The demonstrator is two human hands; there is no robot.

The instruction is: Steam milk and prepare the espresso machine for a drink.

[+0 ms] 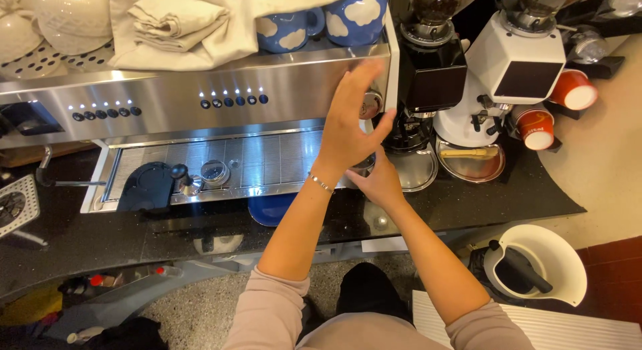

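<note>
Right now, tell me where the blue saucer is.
The blue saucer sits on the dark counter, under the drip tray's front edge, just left of the left forearm.

two coffee grinders [435, 56], two blue cloud mugs [287, 29], two red cups [535, 128]

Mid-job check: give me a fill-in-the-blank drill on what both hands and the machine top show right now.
1. The left hand reaches up to a round ____ on the espresso machine.
2. The right hand holds a small ____ cup.
3. The blue mugs on top bear white ____.

Missing: knob; metal; clouds
</note>
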